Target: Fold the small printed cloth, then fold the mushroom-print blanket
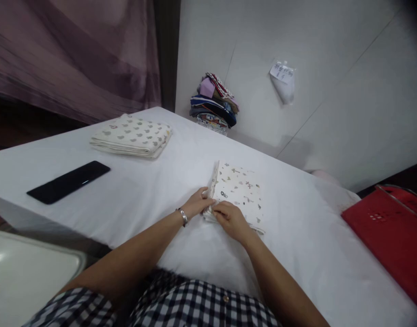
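White-draped table | grey tiled floor | white printed squarish folded cloth, left edge running away, long axis unclear | right hand pinching near-left corner | left hand grip unclear

Folded cloth, centre, looked matt and soft; folded bundle, far left, was matt cloth too. White table cover was matt cloth, lightly rumpled. Black slab, left, was smooth and glossy. Bracelet showed a metallic shine. White panel, near left, was smooth, glossy, plastic-looking. Far floor looked smooth, low in sheen; pouch on it seemed clear, shiny plastic with a paper note.
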The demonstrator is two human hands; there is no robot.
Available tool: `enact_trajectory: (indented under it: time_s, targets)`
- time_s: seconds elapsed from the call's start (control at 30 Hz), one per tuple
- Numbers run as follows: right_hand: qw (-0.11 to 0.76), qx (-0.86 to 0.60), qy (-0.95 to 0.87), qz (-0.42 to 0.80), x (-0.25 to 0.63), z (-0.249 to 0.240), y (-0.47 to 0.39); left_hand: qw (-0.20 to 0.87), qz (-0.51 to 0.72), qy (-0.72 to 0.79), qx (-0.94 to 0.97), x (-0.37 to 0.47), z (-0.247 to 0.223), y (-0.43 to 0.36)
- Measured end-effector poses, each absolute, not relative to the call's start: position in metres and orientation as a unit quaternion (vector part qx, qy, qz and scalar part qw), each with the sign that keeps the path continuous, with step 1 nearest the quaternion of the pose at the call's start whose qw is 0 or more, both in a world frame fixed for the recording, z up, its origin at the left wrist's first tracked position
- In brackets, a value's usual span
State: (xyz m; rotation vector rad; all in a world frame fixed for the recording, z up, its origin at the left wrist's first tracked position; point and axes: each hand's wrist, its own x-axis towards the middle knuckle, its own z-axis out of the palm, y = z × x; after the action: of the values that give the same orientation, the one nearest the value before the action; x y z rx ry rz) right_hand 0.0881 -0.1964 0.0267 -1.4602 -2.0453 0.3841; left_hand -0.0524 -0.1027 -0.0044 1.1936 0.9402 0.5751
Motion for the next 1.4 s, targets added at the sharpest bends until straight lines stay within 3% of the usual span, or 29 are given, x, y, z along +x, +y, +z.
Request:
enact_trajectory:
  time_s: [0.17, 0.27, 0.4, 0.9, 1.4]
  targets:
    - [0.355, -0.593, -0.719, 0.071, 0.115, 0.028, -0.161, 0.687, 0.261, 0.424, 0.53, -0.052, -0.007, -0.103]
    - [0.277, -0.632, -0.723, 0.031, 0.12, 0.013, -0.143, 0.691, 0.27, 0.425, 0.518, -0.052, -0.007, -0.104]
    - [0.153, -0.651, -0.74, 0.069, 0.115, -0.009, -0.138, 0.678, 0.271, 0.426, 0.534, -0.052, -0.008, -0.104]
    - [0.047, -0.703, -0.706, 0.069, 0.127, 0.016, -0.042, 0.677, 0.25, 0.43, 0.542, -0.054, -0.009, -0.102]
    - [0.056, -0.703, -0.702, 0.097, 0.127, 0.001, -0.022, 0.698, 0.26, 0.421, 0.518, -0.055, -0.004, -0.101]
